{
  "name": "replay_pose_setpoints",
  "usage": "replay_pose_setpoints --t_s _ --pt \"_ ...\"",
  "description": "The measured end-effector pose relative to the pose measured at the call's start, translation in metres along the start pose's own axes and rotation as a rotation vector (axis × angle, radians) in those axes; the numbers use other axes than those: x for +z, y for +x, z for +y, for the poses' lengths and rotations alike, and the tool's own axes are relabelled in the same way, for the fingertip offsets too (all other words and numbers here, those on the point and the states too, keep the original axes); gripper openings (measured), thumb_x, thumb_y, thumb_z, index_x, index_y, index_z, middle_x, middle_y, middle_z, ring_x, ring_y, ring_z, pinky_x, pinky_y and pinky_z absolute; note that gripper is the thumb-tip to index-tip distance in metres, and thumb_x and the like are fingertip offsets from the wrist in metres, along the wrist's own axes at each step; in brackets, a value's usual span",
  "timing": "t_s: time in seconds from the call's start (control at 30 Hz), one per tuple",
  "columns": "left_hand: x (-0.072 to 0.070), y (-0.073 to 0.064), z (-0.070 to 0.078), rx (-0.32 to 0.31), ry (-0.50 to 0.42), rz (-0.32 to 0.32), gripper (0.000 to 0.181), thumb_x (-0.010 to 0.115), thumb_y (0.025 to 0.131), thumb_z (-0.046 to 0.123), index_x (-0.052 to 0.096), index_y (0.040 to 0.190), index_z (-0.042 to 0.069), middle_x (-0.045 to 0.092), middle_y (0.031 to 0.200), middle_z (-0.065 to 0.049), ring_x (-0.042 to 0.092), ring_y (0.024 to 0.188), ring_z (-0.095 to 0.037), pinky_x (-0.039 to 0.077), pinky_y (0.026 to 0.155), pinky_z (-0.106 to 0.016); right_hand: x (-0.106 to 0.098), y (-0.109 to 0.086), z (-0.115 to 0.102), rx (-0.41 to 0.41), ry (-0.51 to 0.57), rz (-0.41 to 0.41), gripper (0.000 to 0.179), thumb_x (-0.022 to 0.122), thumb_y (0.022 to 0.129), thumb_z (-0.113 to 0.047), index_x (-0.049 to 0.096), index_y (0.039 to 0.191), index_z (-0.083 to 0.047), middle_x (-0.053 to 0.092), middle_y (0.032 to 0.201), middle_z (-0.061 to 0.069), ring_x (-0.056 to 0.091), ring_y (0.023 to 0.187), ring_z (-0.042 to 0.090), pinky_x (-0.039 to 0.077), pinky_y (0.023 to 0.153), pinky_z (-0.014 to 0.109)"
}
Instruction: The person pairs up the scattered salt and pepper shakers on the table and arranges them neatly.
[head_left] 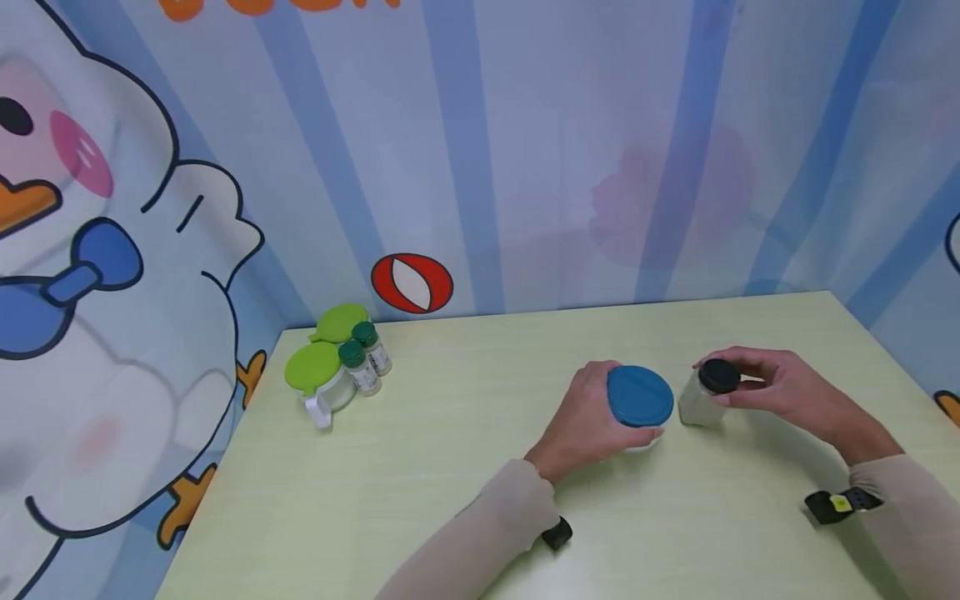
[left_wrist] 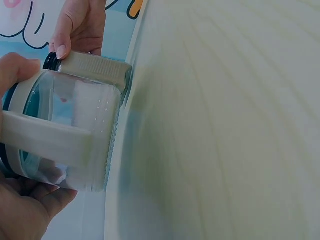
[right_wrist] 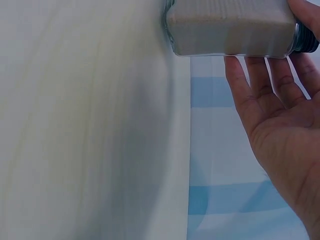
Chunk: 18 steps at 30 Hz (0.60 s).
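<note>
On the right half of the table, my left hand [head_left: 588, 417] grips a clear container [left_wrist: 75, 120] with a round blue lid [head_left: 640, 396] and a white handle. Its thumb and fingers reach round the sides near the lid. Just to the right, my right hand [head_left: 787, 392] holds a squarish clear jar [head_left: 697, 406] by its upper part, near the black cap [head_left: 718, 377]. Pale beige contents fill much of this jar, as the right wrist view shows [right_wrist: 230, 30]. Both vessels stand upright, close beside each other.
At the table's far left corner are two containers with lime-green lids, a front one [head_left: 311, 368] and a back one [head_left: 341, 322]. Touching or close beside them stand two small bottles [head_left: 365, 379] with dark green caps. A printed cartoon backdrop [head_left: 525, 167] rises behind the pale table [head_left: 450, 483].
</note>
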<state>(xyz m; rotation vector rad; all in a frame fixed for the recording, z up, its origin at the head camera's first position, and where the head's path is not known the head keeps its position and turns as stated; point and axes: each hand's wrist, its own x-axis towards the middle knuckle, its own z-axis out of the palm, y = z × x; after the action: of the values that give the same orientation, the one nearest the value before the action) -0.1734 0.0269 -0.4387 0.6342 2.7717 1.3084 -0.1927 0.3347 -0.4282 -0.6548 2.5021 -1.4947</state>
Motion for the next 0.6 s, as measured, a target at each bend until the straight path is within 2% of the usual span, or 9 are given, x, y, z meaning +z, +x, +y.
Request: replay_pose_setpoints --t_s 0.3,0.6 --pt "0.005 0.008 0.007 0.000 0.021 -0.008 0.089 0.083 0.077 0.053 0.044 0.146 0.016 0.052 0.138 0.000 0.054 0.121 -0.017 0.056 0.091 -0.032 -0.014 -0.003 0.005 0.000 -0.036 -0.012 0.047 0.070 0.096 -0.011 0.056 0.142 -0.008 0.062 0.134 -0.013 0.060 0.118 -0.002 0.060 0.085 0.029" --pt "0.015 0.015 0.007 0.008 0.035 -0.036 0.088 0.083 0.077 0.054 0.043 0.146 0.017 0.051 0.138 0.001 0.052 0.122 -0.016 0.055 0.090 -0.030 -0.015 -0.005 0.001 0.027 -0.049 -0.023 0.047 0.070 0.097 -0.013 0.056 0.142 -0.009 0.063 0.133 -0.011 0.059 0.118 -0.004 0.059 0.084 0.027"
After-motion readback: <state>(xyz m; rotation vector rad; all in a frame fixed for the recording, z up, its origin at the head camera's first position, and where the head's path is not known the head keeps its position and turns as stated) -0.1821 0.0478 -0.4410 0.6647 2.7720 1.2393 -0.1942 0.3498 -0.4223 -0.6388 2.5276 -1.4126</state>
